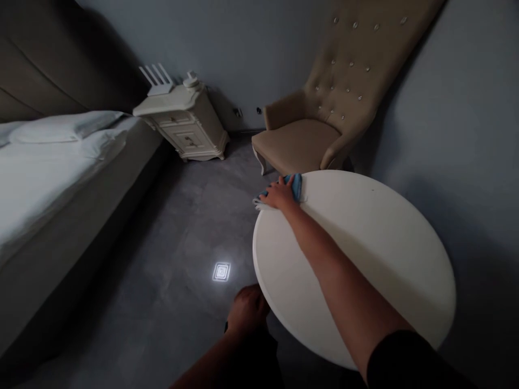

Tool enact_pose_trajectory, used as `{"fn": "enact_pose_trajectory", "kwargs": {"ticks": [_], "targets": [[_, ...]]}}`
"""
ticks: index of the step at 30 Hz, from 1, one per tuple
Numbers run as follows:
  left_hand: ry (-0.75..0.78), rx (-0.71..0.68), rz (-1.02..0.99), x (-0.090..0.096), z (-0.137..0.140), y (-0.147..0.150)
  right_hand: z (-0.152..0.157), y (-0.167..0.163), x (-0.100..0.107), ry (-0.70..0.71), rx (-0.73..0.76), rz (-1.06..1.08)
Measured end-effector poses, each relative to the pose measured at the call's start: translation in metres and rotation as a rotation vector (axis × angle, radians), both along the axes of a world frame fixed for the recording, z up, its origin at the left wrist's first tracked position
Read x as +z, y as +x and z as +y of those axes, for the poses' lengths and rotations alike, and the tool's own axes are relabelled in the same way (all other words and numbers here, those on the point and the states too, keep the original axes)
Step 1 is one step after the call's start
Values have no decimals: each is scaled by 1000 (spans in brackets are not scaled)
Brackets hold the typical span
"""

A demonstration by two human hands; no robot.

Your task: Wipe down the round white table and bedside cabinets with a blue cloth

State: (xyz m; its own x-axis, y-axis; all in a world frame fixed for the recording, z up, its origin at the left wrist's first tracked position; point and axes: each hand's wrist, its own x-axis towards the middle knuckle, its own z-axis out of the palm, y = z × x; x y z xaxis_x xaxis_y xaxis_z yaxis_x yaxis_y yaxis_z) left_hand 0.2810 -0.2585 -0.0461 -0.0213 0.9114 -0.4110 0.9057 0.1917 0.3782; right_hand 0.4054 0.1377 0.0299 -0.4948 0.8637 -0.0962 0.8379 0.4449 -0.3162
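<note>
My right hand (279, 194) reaches across the white round table (377, 232) to its far left edge. Its fingers are spread over a folded blue-and-grey cloth (297, 187), holding it against the tabletop. One pale corner of the cloth hangs slightly past the rim. Lower down, my left hand (246, 309) is beside the table's near left edge, below the level of the top. Its fingers look curled, but they are dark and partly hidden, so what they touch cannot be made out.
Beyond the table stands a tan tufted armchair (295, 143). A cream nightstand (194, 132) carries a white router (160, 86) and a small white object (191, 82). The bed (52, 173) fills the left side. A bright square light patch (221, 272) shows on the grey floor.
</note>
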Motion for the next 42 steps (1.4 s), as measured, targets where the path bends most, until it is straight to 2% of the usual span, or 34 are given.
{"fn": "enact_pose_trajectory", "kwargs": {"ticks": [2,5,10,14,19,23,25,28,32,35,39,42], "targets": [[-43,11,82,6,-1,6,-46,-15,6,-11,87,32],[-76,5,178,18,-5,17,-120,-20,12,5,208,91],[-102,-10,280,32,-21,33,-241,13,19,-21,307,130],[-99,-53,274,37,-37,38,-331,70,21,-27,297,135],[-82,-185,346,37,-48,47,-430,169,10,8,286,125],[-56,-271,355,44,-50,56,-479,255,-10,56,96,111],[-62,-276,340,49,-48,60,-487,291,-18,101,-60,70],[-58,-300,336,53,-44,61,-476,332,-26,156,-302,-16],[-29,-303,307,50,-38,56,-430,375,-35,192,-664,-24],[-28,-255,286,46,-33,49,-383,409,-40,185,-864,58],[-70,-152,231,40,-24,33,-313,451,-35,102,-965,60],[-88,-131,189,32,-16,18,-252,468,-22,113,-887,-69]]}}
